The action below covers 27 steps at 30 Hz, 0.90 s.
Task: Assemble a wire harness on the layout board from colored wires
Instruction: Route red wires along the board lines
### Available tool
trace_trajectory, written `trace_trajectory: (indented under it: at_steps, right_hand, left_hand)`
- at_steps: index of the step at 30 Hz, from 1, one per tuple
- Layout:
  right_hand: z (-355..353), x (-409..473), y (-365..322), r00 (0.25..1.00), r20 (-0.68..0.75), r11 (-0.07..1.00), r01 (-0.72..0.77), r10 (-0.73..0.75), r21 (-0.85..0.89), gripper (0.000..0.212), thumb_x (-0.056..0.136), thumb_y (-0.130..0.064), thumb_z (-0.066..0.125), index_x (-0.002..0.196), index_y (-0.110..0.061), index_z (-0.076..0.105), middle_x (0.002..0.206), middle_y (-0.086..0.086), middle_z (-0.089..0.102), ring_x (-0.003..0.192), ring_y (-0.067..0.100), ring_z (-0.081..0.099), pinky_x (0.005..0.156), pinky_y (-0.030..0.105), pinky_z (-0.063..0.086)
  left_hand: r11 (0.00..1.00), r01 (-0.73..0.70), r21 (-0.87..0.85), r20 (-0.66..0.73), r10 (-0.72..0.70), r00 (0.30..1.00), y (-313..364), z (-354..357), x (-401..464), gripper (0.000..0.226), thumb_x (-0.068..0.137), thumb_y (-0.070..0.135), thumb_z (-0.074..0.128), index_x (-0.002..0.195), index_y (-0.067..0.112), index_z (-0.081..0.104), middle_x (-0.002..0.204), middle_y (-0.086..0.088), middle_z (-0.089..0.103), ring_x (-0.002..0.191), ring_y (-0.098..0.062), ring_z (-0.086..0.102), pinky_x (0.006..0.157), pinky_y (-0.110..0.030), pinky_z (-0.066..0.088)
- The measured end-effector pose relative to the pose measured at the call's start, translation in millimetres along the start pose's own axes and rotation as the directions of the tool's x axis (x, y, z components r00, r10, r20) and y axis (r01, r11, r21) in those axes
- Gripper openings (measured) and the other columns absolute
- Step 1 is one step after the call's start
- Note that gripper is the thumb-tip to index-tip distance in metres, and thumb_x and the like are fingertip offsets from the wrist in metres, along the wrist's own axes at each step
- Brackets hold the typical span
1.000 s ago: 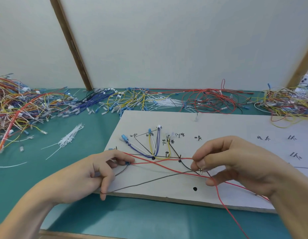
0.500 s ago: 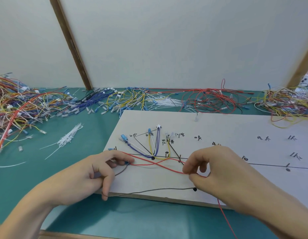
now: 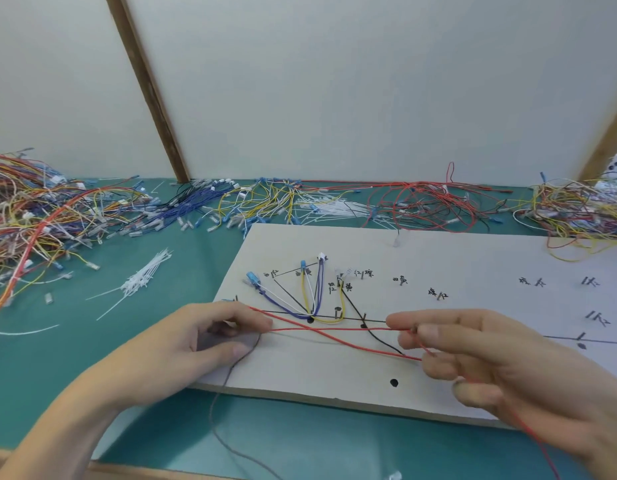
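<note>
The white layout board (image 3: 456, 258) lies on the green table, marked with black lines, labels and pegs. Purple, white and yellow wires (image 3: 310, 292) with blue connectors fan out from a peg near the board's left. My left hand (image 3: 199, 344) pinches a red wire (image 3: 334, 329) at the board's left edge, and a grey wire (image 3: 227, 379) trails down from under its fingers. My right hand (image 3: 473, 355) pinches the same red wire further right, holding it stretched across the board. A second red strand crosses diagonally beneath and runs under my right hand toward the lower right.
Heaps of mixed coloured wires lie at the left (image 3: 33, 213), along the back (image 3: 265, 202) and at the right (image 3: 577, 209). A red wire bundle (image 3: 428, 206) sits behind the board. White cable ties (image 3: 144, 275) lie left of the board.
My right hand has lifted and moved right, drawing the red wire taut and level. The grey wire slid off the board and now hangs down from my left hand.
</note>
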State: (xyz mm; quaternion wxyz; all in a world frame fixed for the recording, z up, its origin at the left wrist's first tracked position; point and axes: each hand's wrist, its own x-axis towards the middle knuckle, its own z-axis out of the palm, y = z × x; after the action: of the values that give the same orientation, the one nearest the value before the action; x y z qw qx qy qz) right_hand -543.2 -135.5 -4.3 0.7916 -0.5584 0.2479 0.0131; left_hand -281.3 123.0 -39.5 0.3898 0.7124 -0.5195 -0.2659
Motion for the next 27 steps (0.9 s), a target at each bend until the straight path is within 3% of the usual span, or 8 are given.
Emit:
trace_trajectory:
  at_steps: [6,10,13,16,18,21,24,27]
  right_hand:
    - [-8,-19,0,0.999,-0.015,0.95,0.027,-0.033,-0.31,0.047,0.061,-0.03,0.085,0.107,-0.027,0.078,0.107,0.007,0.077,0.043,0.011,0.029,0.037,0.014,0.025]
    - [-13,-39,-13,0.964,-0.154,0.73,0.054,-0.215,-0.682,0.048,0.063,-0.063,0.084,0.106,-0.045,0.075,0.087,0.0,0.078,0.045,0.011,0.041,0.048,0.02,0.031]
    - [-16,-54,-23,0.935,-0.157,0.636,0.088,-0.318,-0.767,0.051,0.063,-0.081,0.065,0.103,-0.051,0.075,0.063,-0.01,0.068,0.047,0.0,0.051,0.048,0.012,0.039]
    - [-19,-59,-23,0.926,-0.139,0.596,0.106,-0.35,-0.796,0.067,0.061,-0.093,0.06,0.104,-0.045,0.077,0.052,-0.01,0.045,0.048,0.005,0.048,0.043,0.023,0.049]
    - [-17,-61,-25,0.906,-0.184,0.633,0.11,-0.381,-0.767,0.055,0.064,-0.082,0.071,0.099,-0.04,0.079,0.05,-0.011,0.033,0.046,0.008,0.044,0.044,0.026,0.054]
    - [-15,-55,-24,0.887,-0.235,0.651,0.092,-0.397,-0.753,0.036,0.068,-0.063,0.07,0.092,-0.036,0.08,0.049,-0.008,0.027,0.038,0.014,0.039,0.043,0.022,0.051]
    - [-16,-42,-20,0.874,-0.264,0.64,0.066,-0.407,-0.766,0.011,0.083,-0.041,0.074,0.085,-0.032,0.08,0.048,-0.007,0.029,0.038,0.015,0.035,0.041,0.026,0.047]
    - [-20,-30,-19,0.865,-0.302,0.65,0.036,-0.4,-0.759,0.012,0.087,-0.033,0.072,0.077,-0.031,0.078,0.048,-0.007,0.033,0.039,0.013,0.033,0.04,0.023,0.042]
  left_hand:
    - [0.985,0.039,0.167,-0.198,-0.005,0.98,7,11,21,0.047,0.089,0.002,0.076,0.108,0.045,0.07,0.099,0.017,0.078,0.091,-0.013,0.071,0.08,-0.022,0.052]
    - [0.963,0.046,0.264,-0.288,0.033,0.957,8,16,25,0.031,0.082,0.01,0.085,0.088,0.039,0.077,0.084,0.019,0.076,0.072,-0.006,0.064,0.066,-0.01,0.044]
    - [0.93,0.0,0.366,-0.298,0.117,0.947,10,19,23,0.026,0.08,0.014,0.087,0.085,0.038,0.081,0.081,0.017,0.072,0.077,-0.007,0.062,0.068,-0.009,0.042]
    - [0.89,-0.066,0.452,-0.253,0.199,0.947,11,23,23,0.023,0.082,0.011,0.085,0.088,0.033,0.082,0.083,0.018,0.07,0.087,0.0,0.061,0.075,-0.006,0.041]
    - [0.877,-0.08,0.475,-0.251,0.221,0.942,11,23,22,0.021,0.084,0.013,0.083,0.09,0.033,0.082,0.086,0.019,0.07,0.09,0.0,0.063,0.078,-0.011,0.045]
    - [0.862,-0.111,0.495,-0.232,0.254,0.939,10,23,20,0.015,0.091,0.02,0.077,0.096,0.033,0.082,0.091,0.018,0.069,0.094,-0.005,0.064,0.081,-0.022,0.049]
    - [0.88,-0.101,0.465,-0.225,0.227,0.947,7,20,17,0.034,0.091,0.003,0.074,0.102,0.034,0.081,0.097,0.018,0.07,0.096,-0.004,0.065,0.083,-0.018,0.048]
    - [0.889,-0.058,0.454,-0.225,0.177,0.958,7,16,16,0.044,0.089,-0.005,0.073,0.1,0.036,0.082,0.102,0.024,0.071,0.095,-0.001,0.067,0.081,-0.011,0.046]
